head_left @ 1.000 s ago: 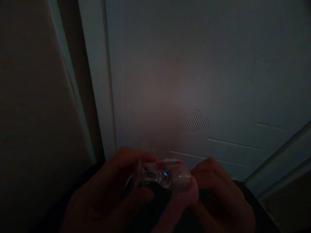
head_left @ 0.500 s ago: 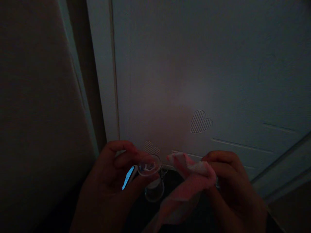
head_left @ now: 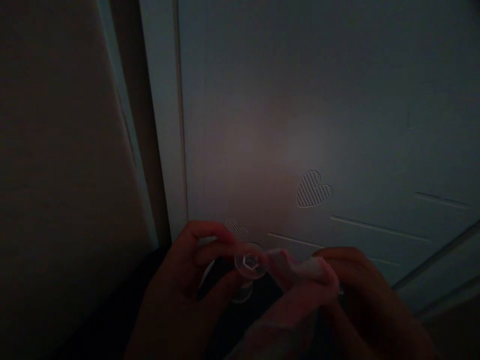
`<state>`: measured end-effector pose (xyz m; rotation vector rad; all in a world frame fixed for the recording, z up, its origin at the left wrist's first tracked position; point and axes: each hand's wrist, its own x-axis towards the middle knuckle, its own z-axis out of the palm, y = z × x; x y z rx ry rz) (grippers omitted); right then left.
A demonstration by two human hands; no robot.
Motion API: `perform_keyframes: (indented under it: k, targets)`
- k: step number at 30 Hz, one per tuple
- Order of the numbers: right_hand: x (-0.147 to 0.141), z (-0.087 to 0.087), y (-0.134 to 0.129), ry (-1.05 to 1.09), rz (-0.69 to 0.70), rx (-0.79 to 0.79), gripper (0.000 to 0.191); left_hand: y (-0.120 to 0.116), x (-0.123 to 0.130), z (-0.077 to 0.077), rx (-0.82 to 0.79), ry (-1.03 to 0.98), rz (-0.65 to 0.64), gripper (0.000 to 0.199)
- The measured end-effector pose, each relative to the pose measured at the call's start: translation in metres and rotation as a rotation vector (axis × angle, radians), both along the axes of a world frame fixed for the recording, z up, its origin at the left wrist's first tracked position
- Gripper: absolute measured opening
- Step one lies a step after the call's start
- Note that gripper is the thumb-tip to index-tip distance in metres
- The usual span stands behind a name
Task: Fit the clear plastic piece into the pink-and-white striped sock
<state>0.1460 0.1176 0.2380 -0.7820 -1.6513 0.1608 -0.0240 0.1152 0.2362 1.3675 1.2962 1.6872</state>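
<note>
left hand: closing its fingertips on a clear piece, thumb below and fingers above. the piece is showing a round face with a six-sided outline at its middle, and is sitting low in view, between the two hands.

right hand: gripping a pink and white cloth, which is bunching at the fingers and hanging down toward the lower edge of the view. its tip is reaching the right side of the clear piece; whether it is touching or only overlapping in view, cannot tell. a small pale glint is showing beside the right fingers, too dim to name.

below the clear piece, a round clear rim is showing; whether it is belonging to the same piece, cannot tell.

progress, as judged: handling is under way, with piece and cloth both being held and neither lying set down. how much of the piece is already done, or is remaining, is not showing in this dim light.

farther out: a pale panel is standing ahead, bearing a large striped heart, a smaller heart and slanting grooves. a brownish surface is filling the left side.
</note>
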Motion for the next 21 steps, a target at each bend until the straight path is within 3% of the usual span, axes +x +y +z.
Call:
perform_keyframes:
  k: [9, 13, 17, 21]
  targets:
    - [0.001, 0.006, -0.001, -0.101, 0.029, -0.047, 0.015, -0.003, 0.001, -0.005, -0.004, 0.358, 0.030, 0.012]
    - [-0.005, 0.008, -0.001, -0.141, -0.013, -0.042, 0.015, -0.004, 0.002, -0.002, 0.022, 0.364, 0.007, 0.011]
    - [-0.006, 0.010, 0.000, -0.252, 0.049, -0.053, 0.016, -0.004, 0.002, -0.002, 0.038, 0.360, 0.065, 0.014]
    - [-0.006, 0.006, 0.001, -0.177, 0.065, -0.063, 0.014, -0.003, 0.001, -0.003, 0.035, 0.368, 0.060, 0.014]
